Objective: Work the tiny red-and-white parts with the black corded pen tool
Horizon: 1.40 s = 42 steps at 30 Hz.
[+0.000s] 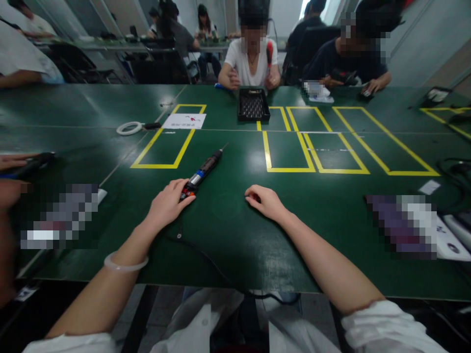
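My left hand point(170, 203) is wrapped around the rear end of an electric screwdriver point(200, 172), which lies on the green table with its thin bit pointing away to the right. The tool has a dark body with a silver and blue band, and orange-red parts show by my thumb. A black cord point(206, 251) runs from under that hand toward the table's front edge. To the right, my right hand point(268, 202) rests on the tabletop with its fingers loosely curled in. Nothing shows inside it, and it touches only the table.
Yellow tape outlines point(290, 170) mark the table point(228, 235). A black tray point(253, 117) of small parts stands ahead, before a person in white. A paper sheet point(184, 121) and a white ring point(129, 128) lie left of it. Blurred packets point(401, 223) flank me; a co-worker's hand point(16, 162) is left.
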Motion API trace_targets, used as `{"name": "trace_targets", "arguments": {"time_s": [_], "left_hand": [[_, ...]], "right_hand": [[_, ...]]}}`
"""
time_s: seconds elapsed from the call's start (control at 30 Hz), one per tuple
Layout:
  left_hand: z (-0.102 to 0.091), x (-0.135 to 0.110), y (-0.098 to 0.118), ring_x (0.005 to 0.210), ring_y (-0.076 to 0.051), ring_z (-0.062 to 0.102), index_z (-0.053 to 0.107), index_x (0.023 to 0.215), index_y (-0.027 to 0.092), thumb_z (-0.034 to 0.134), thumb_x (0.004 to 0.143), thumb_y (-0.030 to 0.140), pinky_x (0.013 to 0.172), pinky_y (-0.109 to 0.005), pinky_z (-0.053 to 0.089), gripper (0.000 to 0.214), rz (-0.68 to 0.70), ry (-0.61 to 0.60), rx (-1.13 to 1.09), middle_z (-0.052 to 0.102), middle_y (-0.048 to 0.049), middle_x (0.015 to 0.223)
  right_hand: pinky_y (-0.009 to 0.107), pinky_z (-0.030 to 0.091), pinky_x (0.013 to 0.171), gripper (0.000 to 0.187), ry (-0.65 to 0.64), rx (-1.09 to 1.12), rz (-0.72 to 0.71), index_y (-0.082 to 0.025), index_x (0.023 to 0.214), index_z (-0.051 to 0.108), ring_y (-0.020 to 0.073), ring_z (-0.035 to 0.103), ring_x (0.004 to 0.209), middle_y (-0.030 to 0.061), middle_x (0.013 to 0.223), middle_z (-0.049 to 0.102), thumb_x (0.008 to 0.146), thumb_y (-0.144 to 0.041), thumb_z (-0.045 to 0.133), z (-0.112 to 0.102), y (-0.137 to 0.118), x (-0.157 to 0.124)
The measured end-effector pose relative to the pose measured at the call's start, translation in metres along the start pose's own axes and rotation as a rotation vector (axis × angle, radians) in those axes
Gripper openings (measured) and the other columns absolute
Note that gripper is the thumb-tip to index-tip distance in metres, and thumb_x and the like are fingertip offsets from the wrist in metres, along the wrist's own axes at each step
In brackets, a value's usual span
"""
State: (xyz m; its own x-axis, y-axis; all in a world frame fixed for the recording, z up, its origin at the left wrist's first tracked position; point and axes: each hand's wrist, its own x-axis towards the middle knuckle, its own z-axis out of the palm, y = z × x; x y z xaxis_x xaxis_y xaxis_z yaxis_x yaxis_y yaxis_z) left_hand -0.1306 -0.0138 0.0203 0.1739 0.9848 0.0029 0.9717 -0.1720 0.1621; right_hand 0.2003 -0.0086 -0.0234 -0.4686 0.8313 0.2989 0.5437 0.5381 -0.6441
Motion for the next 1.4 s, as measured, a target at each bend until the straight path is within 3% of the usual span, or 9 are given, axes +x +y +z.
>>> {"name": "trace_targets", "arguments": {"time_s": [0.3, 0.43, 0.53, 0.73, 0.9, 1.1, 1.23, 1.33, 1.4], "left_hand": [[-0.017, -0.023, -0.102, 0.129, -0.032, 0.046, 0.038, 0.142, 0.014, 0.039, 0.091, 0.058, 0.104, -0.043, 0.040, 0.067, -0.313, -0.003, 0.078, 0.046, -0.0182, 0.141], [-0.021, -0.031, -0.130, 0.129, -0.032, 0.046, 0.039, 0.140, 0.014, 0.040, 0.089, 0.060, 0.101, -0.040, 0.042, 0.068, -0.405, 0.020, 0.136, 0.047, -0.0184, 0.140], [-0.024, -0.034, -0.140, 0.126, -0.033, 0.049, 0.039, 0.140, 0.014, 0.040, 0.089, 0.058, 0.097, -0.040, 0.044, 0.067, -0.461, 0.043, 0.191, 0.048, -0.0195, 0.139], [-0.031, -0.039, -0.130, 0.118, -0.038, 0.052, 0.040, 0.138, 0.017, 0.034, 0.090, 0.060, 0.084, -0.043, 0.046, 0.065, -0.510, 0.044, 0.277, 0.048, -0.0197, 0.139], [-0.029, -0.046, -0.112, 0.110, -0.032, 0.054, 0.045, 0.130, 0.016, 0.031, 0.089, 0.062, 0.077, -0.035, 0.045, 0.063, -0.516, 0.197, 0.455, 0.053, -0.0173, 0.127], [-0.030, -0.046, -0.103, 0.100, -0.032, 0.057, 0.058, 0.112, 0.015, 0.019, 0.094, 0.053, 0.072, -0.034, 0.042, 0.058, -0.491, 0.157, 0.519, 0.060, -0.0162, 0.114], [-0.040, -0.040, -0.098, 0.092, -0.032, 0.060, 0.060, 0.112, 0.012, 0.018, 0.093, 0.053, 0.071, -0.037, 0.042, 0.061, -0.542, 0.110, 0.472, 0.063, -0.0173, 0.109], [-0.044, -0.033, -0.083, 0.088, -0.031, 0.062, 0.059, 0.115, 0.012, 0.025, 0.093, 0.053, 0.073, -0.037, 0.044, 0.059, -0.578, 0.193, 0.345, 0.066, -0.0160, 0.102], [-0.043, -0.025, -0.064, 0.089, -0.028, 0.063, 0.058, 0.117, 0.013, 0.034, 0.092, 0.053, 0.078, -0.036, 0.046, 0.053, -0.514, 0.246, 0.139, 0.067, -0.0130, 0.101]], "right_hand": [[0.023, 0.038, 0.066, 0.009, 0.000, -0.026, -0.020, -0.019, 0.090, 0.061, 0.0123, 0.053, 0.069, 0.0002, 0.078, 0.059, 0.092, -0.021, 0.053, 0.002, 0.000, 0.001], [0.023, 0.037, 0.066, 0.009, 0.000, -0.035, -0.027, -0.019, 0.090, 0.061, 0.0123, 0.052, 0.069, 0.0003, 0.078, 0.059, 0.092, -0.021, 0.053, 0.002, 0.000, 0.001], [0.023, 0.037, 0.066, 0.009, 0.000, -0.035, -0.030, -0.019, 0.090, 0.061, 0.0124, 0.052, 0.070, 0.0004, 0.078, 0.059, 0.092, -0.021, 0.052, 0.002, 0.000, 0.001], [0.024, 0.037, 0.066, 0.009, -0.004, -0.037, -0.026, -0.019, 0.088, 0.061, 0.0127, 0.052, 0.070, 0.0005, 0.077, 0.059, 0.092, -0.020, 0.053, 0.001, -0.001, 0.001], [0.024, 0.037, 0.067, 0.010, -0.009, -0.043, -0.027, -0.019, 0.089, 0.062, 0.0131, 0.053, 0.071, 0.0006, 0.078, 0.060, 0.092, -0.022, 0.052, 0.003, 0.002, 0.002], [0.024, 0.038, 0.067, 0.011, -0.010, -0.050, -0.028, -0.019, 0.089, 0.062, 0.0134, 0.054, 0.072, 0.0010, 0.079, 0.060, 0.093, -0.021, 0.052, 0.003, 0.000, 0.001], [0.024, 0.038, 0.067, 0.010, -0.015, -0.050, -0.021, -0.019, 0.088, 0.061, 0.0131, 0.054, 0.072, 0.0009, 0.079, 0.060, 0.092, -0.021, 0.052, 0.002, -0.001, 0.002], [0.024, 0.037, 0.067, 0.010, -0.015, -0.048, -0.018, -0.019, 0.088, 0.062, 0.0128, 0.053, 0.071, 0.0007, 0.079, 0.061, 0.092, -0.020, 0.052, 0.003, -0.001, 0.002], [0.023, 0.037, 0.066, 0.010, -0.014, -0.040, -0.009, -0.019, 0.088, 0.062, 0.0125, 0.053, 0.070, 0.0006, 0.078, 0.061, 0.092, -0.020, 0.052, 0.003, -0.001, 0.003]]}}
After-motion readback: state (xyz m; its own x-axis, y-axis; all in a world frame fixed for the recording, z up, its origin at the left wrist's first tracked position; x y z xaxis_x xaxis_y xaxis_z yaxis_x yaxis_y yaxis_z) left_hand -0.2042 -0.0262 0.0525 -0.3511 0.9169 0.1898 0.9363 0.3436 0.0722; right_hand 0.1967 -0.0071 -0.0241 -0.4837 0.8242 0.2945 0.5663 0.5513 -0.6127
